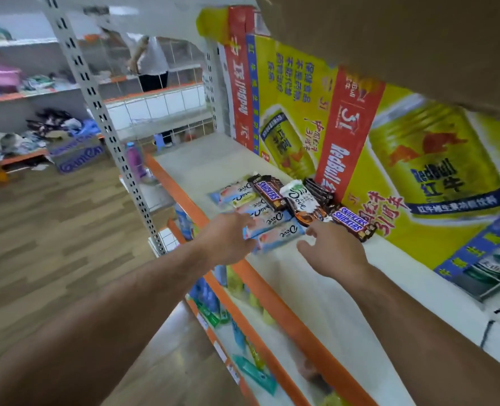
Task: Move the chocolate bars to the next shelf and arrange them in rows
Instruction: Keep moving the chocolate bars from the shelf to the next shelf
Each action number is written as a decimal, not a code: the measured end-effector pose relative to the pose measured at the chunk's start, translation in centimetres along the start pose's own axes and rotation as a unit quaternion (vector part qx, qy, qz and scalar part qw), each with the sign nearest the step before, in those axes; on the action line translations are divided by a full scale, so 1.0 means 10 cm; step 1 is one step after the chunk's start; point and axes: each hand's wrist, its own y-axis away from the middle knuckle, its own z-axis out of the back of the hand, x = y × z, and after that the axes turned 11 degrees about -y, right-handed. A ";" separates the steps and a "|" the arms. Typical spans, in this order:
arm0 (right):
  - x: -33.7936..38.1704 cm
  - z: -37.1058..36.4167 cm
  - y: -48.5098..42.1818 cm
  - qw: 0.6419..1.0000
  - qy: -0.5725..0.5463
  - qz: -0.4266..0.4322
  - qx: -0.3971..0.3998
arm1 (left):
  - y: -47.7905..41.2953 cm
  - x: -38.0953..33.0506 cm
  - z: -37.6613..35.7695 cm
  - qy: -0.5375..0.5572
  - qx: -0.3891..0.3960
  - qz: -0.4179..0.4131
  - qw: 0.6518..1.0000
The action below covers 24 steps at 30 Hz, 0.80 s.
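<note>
Shelf (201, 159) with orange lip, Red Bull cartons (295, 112) stacked along its back; chocolate bars (272, 200) lie in a loose overlapping heap near the front edge, Dove mixed with Snickers. Left hand (228, 238) and right hand (333, 250) both open, fingers spread, flanking the nearest Dove bar (281, 235); left fingertips seem to touch the heap, blur leaves it unsure. Advice: lift the flat top bars first, one brand at a time, so rows go down straight
</note>
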 end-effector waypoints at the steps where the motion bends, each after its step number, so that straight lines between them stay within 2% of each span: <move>1: 0.01 -0.01 -0.08 1.000 0.000 -0.002 -0.013 | -0.12 0.03 0.00 0.002 0.000 -0.006 1.000; 7: 0.05 -0.16 -0.50 0.996 0.020 -0.041 -0.070 | -0.89 0.24 0.01 0.003 -0.015 -0.077 0.997; 10: 0.08 -0.22 -0.65 0.992 0.037 -0.085 -0.086 | -1.30 0.31 0.01 -0.031 -0.020 -0.127 0.991; 16: 0.16 -0.36 -0.83 0.979 0.069 -0.164 -0.102 | -1.96 0.37 0.01 -0.109 -0.045 -0.281 0.953; 20: 0.24 -0.39 -0.85 0.972 0.054 -0.191 -0.124 | -2.14 0.35 0.09 -0.158 -0.041 -0.331 0.930; 22: 0.27 -0.41 -0.84 0.970 0.046 -0.208 -0.118 | -2.23 0.36 0.13 -0.157 -0.021 -0.355 0.921; 24: 0.29 -0.43 -0.81 0.965 0.017 -0.232 -0.120 | -2.29 0.37 0.18 -0.113 0.034 -0.369 0.922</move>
